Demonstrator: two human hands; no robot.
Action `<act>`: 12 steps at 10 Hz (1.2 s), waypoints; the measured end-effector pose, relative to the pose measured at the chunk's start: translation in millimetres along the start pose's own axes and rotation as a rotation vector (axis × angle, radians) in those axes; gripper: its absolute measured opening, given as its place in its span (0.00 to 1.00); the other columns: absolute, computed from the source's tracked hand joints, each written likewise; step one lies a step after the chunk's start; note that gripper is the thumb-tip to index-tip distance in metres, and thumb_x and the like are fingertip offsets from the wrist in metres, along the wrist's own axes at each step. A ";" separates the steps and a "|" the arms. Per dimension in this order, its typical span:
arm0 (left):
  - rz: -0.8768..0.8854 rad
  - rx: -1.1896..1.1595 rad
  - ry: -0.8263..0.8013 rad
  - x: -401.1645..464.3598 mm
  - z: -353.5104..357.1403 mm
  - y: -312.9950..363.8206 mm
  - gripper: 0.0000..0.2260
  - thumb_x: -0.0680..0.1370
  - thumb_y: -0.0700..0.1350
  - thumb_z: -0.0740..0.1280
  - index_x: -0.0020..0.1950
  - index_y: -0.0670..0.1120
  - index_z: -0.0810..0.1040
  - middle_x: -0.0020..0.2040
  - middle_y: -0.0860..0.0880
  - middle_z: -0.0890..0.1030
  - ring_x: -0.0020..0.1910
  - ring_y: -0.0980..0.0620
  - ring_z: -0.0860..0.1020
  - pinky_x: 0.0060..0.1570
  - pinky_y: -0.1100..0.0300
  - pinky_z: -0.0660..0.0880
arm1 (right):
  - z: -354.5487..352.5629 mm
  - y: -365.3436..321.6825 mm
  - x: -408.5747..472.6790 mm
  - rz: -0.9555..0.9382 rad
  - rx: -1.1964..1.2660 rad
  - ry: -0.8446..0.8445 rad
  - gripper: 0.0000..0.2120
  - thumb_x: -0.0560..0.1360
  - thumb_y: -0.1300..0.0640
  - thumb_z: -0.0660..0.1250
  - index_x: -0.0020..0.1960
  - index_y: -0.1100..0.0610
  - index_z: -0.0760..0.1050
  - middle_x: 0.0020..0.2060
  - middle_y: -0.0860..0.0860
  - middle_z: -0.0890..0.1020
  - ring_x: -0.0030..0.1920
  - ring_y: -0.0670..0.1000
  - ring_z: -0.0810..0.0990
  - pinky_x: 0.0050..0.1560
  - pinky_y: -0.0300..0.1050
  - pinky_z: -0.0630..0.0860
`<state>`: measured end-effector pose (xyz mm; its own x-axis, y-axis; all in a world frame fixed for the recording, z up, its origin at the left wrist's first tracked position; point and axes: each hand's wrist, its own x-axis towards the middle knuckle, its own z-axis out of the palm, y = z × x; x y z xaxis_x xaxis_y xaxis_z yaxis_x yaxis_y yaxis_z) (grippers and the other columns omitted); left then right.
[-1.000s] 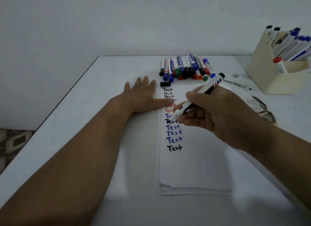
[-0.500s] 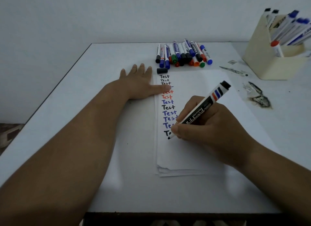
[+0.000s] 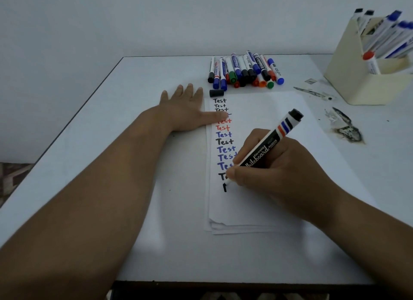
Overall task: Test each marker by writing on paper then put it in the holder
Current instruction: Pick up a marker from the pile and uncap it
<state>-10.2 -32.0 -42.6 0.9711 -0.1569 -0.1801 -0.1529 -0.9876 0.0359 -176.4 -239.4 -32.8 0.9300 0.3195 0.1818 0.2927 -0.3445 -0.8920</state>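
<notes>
Head view, left to right: our left hand (image 3: pixel 186 112) lies flat on the white table (image 3: pixel 143 80), fingers straight and spread, the thumb pressing the left edge of the paper stack (image 3: pixel 257 210) across the column of "Test" words (image 3: pixel 223 134) in black, red and blue. Just beyond the paper's top edge sits a loose black cap (image 3: pixel 216 92), and behind it a pile of capped markers (image 3: pixel 244 70) with black, blue, red, orange and green caps. Our right hand (image 3: pixel 274 165) pinches the black whiteboard marker (image 3: pixel 266 148) near its tip, which touches the paper at a fresh black stroke (image 3: pixel 224 187) below the last word; the hand hides the ends of the lower words. Right of the paper, dark scorch-like stains (image 3: pixel 346 129) mar the tabletop. At far right, near the wall, the cream holder (image 3: pixel 348 76) carries upright markers (image 3: pixel 388 34) with blue, black and red caps.
</notes>
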 end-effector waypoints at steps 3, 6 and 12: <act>-0.005 -0.009 -0.001 1.0 0.5 1.1 0.57 0.60 0.83 0.44 0.82 0.52 0.42 0.82 0.49 0.41 0.81 0.48 0.40 0.77 0.40 0.39 | 3.3 0.2 -0.8 -0.034 -0.015 0.007 0.08 0.71 0.63 0.76 0.39 0.58 0.77 0.34 0.52 0.79 0.36 0.50 0.78 0.38 0.38 0.74; -0.003 -0.010 0.002 0.7 0.9 -0.2 0.57 0.61 0.83 0.44 0.82 0.52 0.42 0.82 0.49 0.41 0.81 0.48 0.40 0.77 0.39 0.40 | 1.4 0.4 -2.8 -0.043 0.001 0.012 0.09 0.71 0.63 0.76 0.37 0.59 0.76 0.33 0.53 0.78 0.36 0.53 0.78 0.39 0.45 0.75; -0.010 -0.016 0.000 1.3 0.7 -0.1 0.57 0.60 0.84 0.44 0.82 0.53 0.42 0.82 0.50 0.41 0.81 0.48 0.40 0.77 0.39 0.40 | 0.9 1.3 -3.6 -0.038 -0.011 0.084 0.10 0.69 0.67 0.75 0.36 0.61 0.74 0.31 0.55 0.77 0.35 0.55 0.75 0.37 0.48 0.72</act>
<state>-9.0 -32.1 -43.5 0.9725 -0.1467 -0.1808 -0.1400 -0.9889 0.0497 -179.5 -240.2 -35.0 0.9335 0.2576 0.2495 0.3297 -0.3431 -0.8795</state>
